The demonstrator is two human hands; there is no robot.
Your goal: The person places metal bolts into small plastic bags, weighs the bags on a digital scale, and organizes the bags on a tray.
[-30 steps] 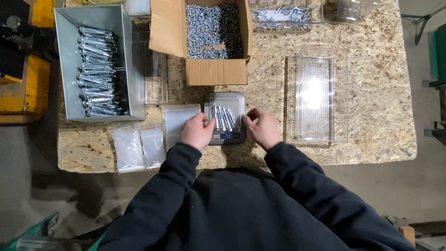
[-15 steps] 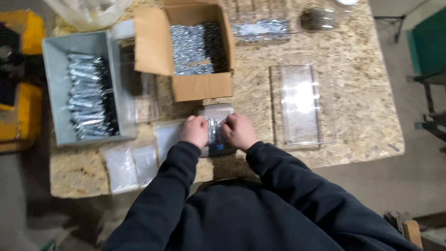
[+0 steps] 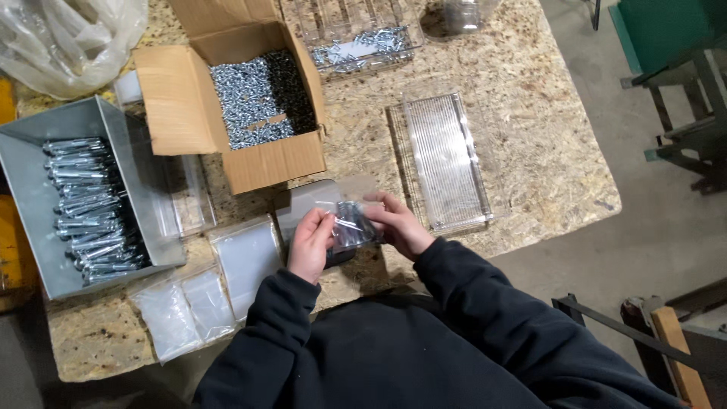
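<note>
**Clear bag of bolts pinched between two hands**

Speckled stone tabletop (image 3: pixel 530 151) carries everything. At its left stands a grey metal bin (image 3: pixel 30 204) of long bolts, beside it an open cardboard box (image 3: pixel 182 98) of small screws, and to the right an empty clear plastic tray (image 3: pixel 447 159). Near the front edge, the left hand (image 3: pixel 309 246) and right hand (image 3: pixel 400 226) are both closed on a small clear bag of bolts (image 3: pixel 353 225), held between them just above a grey scale (image 3: pixel 303 204).
</note>
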